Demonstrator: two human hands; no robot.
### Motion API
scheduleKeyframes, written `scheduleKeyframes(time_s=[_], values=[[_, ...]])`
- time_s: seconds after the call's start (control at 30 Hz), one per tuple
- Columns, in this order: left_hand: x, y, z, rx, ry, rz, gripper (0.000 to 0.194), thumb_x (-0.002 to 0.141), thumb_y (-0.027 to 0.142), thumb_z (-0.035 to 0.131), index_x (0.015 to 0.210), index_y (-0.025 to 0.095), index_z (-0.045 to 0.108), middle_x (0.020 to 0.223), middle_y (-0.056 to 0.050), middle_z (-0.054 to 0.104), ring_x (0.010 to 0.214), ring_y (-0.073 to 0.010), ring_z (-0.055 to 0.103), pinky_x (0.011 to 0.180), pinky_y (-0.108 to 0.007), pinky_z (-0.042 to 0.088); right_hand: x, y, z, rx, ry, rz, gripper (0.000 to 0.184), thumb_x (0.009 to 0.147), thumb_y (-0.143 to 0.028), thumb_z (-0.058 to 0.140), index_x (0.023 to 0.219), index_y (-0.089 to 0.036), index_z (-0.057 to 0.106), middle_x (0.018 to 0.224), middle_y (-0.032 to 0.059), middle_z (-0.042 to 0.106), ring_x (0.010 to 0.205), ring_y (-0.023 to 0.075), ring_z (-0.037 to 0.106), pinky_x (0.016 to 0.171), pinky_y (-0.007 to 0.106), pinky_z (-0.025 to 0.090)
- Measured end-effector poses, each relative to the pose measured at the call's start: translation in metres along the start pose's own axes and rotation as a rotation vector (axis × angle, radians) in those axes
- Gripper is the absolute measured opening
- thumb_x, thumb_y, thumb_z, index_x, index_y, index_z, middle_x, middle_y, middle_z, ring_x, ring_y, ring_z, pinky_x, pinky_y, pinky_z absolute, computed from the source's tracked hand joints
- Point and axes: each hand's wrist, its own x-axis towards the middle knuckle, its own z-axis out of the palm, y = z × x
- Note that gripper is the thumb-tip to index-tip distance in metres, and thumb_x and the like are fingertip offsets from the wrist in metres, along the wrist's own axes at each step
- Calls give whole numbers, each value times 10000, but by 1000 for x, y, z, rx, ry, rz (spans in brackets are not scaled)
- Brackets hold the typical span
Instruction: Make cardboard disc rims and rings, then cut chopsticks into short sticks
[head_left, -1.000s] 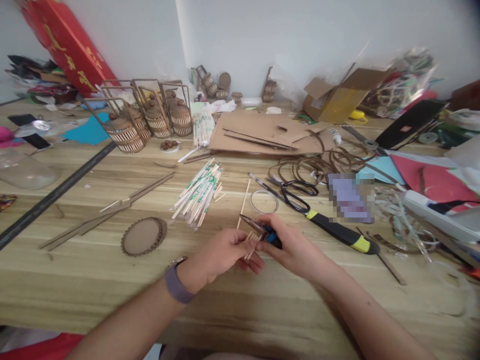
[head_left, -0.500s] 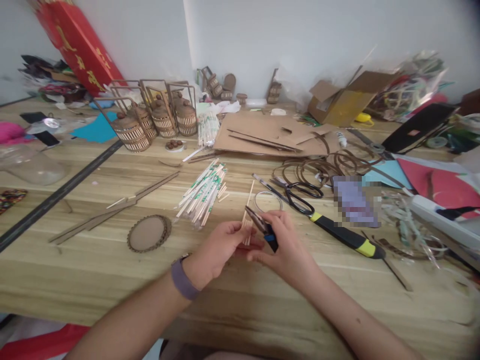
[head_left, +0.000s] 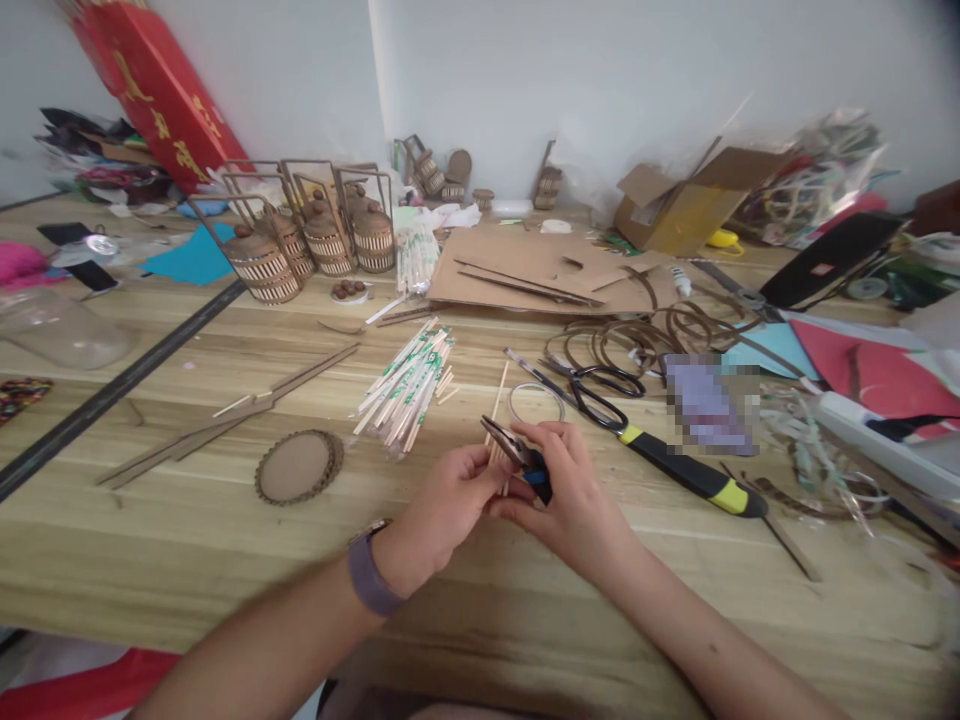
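My left hand (head_left: pixel 457 500) is closed on several thin wooden sticks (head_left: pixel 499 400), pinched between thumb and fingers; one stick stands well above the others. My right hand (head_left: pixel 574 485) grips a pair of pliers (head_left: pixel 514 447) with dark jaws and black-blue handles. The jaws lie across the tall stick just above my left fingertips; whether they bite into it I cannot tell. Beyond my left hand lies a pile of paper-wrapped chopsticks (head_left: pixel 409 385), with short cut stick pieces (head_left: pixel 448 386) beside it. A round cardboard disc (head_left: pixel 296 467) with a corrugated edge rests to the left.
Black-handled scissors (head_left: pixel 600 395), a black-and-yellow utility knife (head_left: pixel 694 470) and a wire ring (head_left: pixel 536 403) lie to the right. Cardboard sheets (head_left: pixel 525 250) and coiled brown strips (head_left: pixel 675 325) are behind. Small stick-sided baskets (head_left: pixel 326 240) stand at back left; cardboard strips (head_left: pixel 225 420) lie in front of them.
The pliers' jaws have tipped left and come down across the tall stick near my left fingers. My two hands have shifted slightly and remain close together.
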Motion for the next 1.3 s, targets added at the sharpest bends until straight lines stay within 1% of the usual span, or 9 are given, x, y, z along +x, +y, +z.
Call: scheduleKeyframes(time_s=[0.1,0.2,0.3,0.43,0.7,0.9,1.03,1.17,1.3], values=[[-2,6,-3,78,-1,-47,551,730,663,688,837,124,642,754,-62,706,718,-189,667,666,-283,487,2,-3,-20,106,-82,265,485,679,-499,741,1011,-203,549,869,49,588,808,235,609,691,378,533],[-5,9,-5,132,-36,-93,529,772,653,648,852,130,636,777,-78,725,705,-189,693,667,-284,495,0,-3,-44,328,-297,580,371,762,-563,600,876,-213,551,648,-25,516,581,158,527,504,278,439],[-6,8,-4,147,-98,-117,526,771,656,643,847,136,637,765,-85,734,678,-185,695,658,-287,502,-5,-3,-61,528,-469,717,287,725,-459,619,862,-208,591,662,-5,573,610,158,557,508,263,437],[-8,5,-1,130,-171,-138,554,734,687,653,821,140,639,736,-76,730,653,-173,685,652,-282,507,-11,-9,-61,644,-557,808,204,657,-323,631,825,-208,615,739,19,627,689,163,606,622,289,509],[-9,2,-2,99,-241,-176,578,679,712,683,742,141,610,677,-55,702,607,-152,662,593,-247,481,-7,-21,-54,711,-647,782,172,635,-281,625,785,-204,657,787,15,618,744,148,583,640,251,514],[-9,3,-3,98,-244,-207,558,684,691,686,736,140,609,660,-41,688,566,-135,634,576,-245,475,-3,-25,-51,691,-676,783,159,645,-300,623,775,-211,643,810,20,623,756,149,568,645,250,492],[-9,6,-2,96,-242,-201,566,658,697,699,700,141,599,621,-19,651,521,-112,591,562,-239,464,0,-26,-48,671,-681,723,121,671,-276,623,762,-204,660,802,16,633,713,136,555,611,235,475],[-7,7,-2,95,-245,-183,569,649,697,708,659,144,576,589,-2,608,506,-101,552,553,-240,455,1,-21,-44,632,-734,630,87,666,-239,614,721,-185,653,709,-2,617,635,117,526,581,223,449],[-6,5,-1,133,-210,-173,601,627,731,701,652,147,560,571,14,571,502,-91,513,534,-232,434,0,-12,-38,583,-748,673,67,632,-236,604,675,-186,613,604,-28,570,573,111,527,562,221,449]])
